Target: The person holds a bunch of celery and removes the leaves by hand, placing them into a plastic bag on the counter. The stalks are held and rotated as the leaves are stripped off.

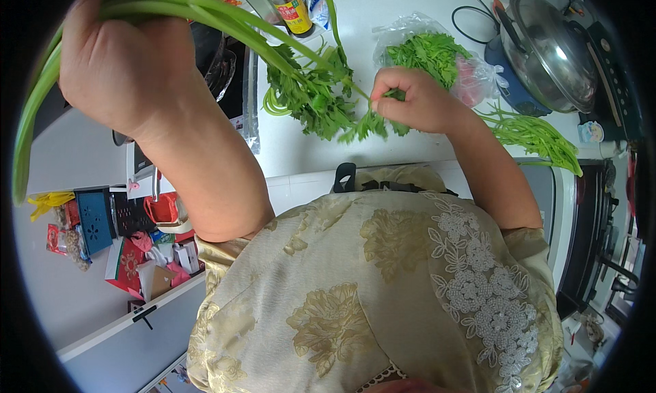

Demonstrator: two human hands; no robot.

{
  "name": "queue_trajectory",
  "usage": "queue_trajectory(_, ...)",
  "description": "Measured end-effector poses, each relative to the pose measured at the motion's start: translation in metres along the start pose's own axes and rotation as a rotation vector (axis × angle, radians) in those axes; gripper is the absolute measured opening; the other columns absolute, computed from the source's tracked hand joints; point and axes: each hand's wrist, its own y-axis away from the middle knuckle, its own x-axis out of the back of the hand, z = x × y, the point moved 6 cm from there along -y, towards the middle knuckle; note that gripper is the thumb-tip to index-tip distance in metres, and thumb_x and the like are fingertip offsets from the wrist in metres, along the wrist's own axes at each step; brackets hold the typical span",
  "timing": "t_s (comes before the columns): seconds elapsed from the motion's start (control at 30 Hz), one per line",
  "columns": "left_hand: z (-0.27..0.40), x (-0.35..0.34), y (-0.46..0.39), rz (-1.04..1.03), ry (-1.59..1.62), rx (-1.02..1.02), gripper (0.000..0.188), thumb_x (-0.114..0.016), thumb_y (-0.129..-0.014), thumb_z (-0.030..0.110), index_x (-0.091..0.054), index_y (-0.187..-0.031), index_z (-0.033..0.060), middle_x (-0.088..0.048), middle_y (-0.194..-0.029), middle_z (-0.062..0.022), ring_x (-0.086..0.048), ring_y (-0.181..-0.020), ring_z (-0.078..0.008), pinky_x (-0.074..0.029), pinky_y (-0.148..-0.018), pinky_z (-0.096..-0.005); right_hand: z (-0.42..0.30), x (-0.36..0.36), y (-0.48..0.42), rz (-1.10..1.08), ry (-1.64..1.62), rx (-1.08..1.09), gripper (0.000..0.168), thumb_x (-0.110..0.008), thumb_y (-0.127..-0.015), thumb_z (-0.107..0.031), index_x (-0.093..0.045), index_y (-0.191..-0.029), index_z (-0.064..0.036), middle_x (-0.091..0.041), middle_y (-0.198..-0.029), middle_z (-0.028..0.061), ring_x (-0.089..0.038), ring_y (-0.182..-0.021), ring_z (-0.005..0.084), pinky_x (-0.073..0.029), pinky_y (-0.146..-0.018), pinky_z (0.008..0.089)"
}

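Observation:
My left hand (pixel 128 65) is raised at the upper left, closed around a bunch of long celery stalks (pixel 225 14). Their thick ends hang down at the far left rim, and the leafy part slants down to the right. My right hand (pixel 410 98) pinches a leafy tip of the celery between thumb and fingers. Celery leaves (pixel 312 103) lie between the two hands on the white counter. Beyond my right hand, a clear plastic bag (pixel 392 37) holds more green leaves (pixel 428 57). A heap of thin green stalks (pixel 533 137) rests at the right, by the counter's edge.
A dark sauce bottle (pixel 293 11) with a yellow label stands at the back. A blue pot (pixel 512 80) and a domed metal lid (pixel 558 50) are at the back right. The dark stove (pixel 238 85) lies beyond my left forearm. Below left, a basket (pixel 95 221) and packages fill a storage space.

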Motion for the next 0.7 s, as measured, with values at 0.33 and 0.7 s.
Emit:
queue_trajectory(0.33,0.022,-0.008,0.006,0.170,-0.344,-0.329,0.030,-0.032,-0.087,0.015,-0.049,-0.083,-0.0084,-0.054,-0.074,-0.0226,-0.057,-0.071,-0.0310,-0.048,-0.068,-0.0480,0.044,0.001,0.006,0.175,0.003,-0.158,0.006,-0.054,-0.078,-0.011,-0.055,-0.079,-0.005,-0.050,-0.074,-0.0026,-0.044,-0.067,0.0051,-0.037,-0.060,0.0222)
queue_trajectory(0.7,0.009,0.001,-0.004,0.015,-0.004,-0.047,0.017,-0.036,-0.086,0.011,-0.047,-0.084,-0.0016,-0.053,-0.074,-0.0184,-0.057,-0.071,-0.0281,-0.044,-0.071,-0.0511,0.030,-0.010,0.004,0.094,-0.374,-0.232,0.004,-0.051,-0.082,-0.009,-0.053,-0.084,-0.006,-0.053,-0.082,-0.0014,-0.046,-0.077,0.0059,-0.037,-0.070,0.0218)
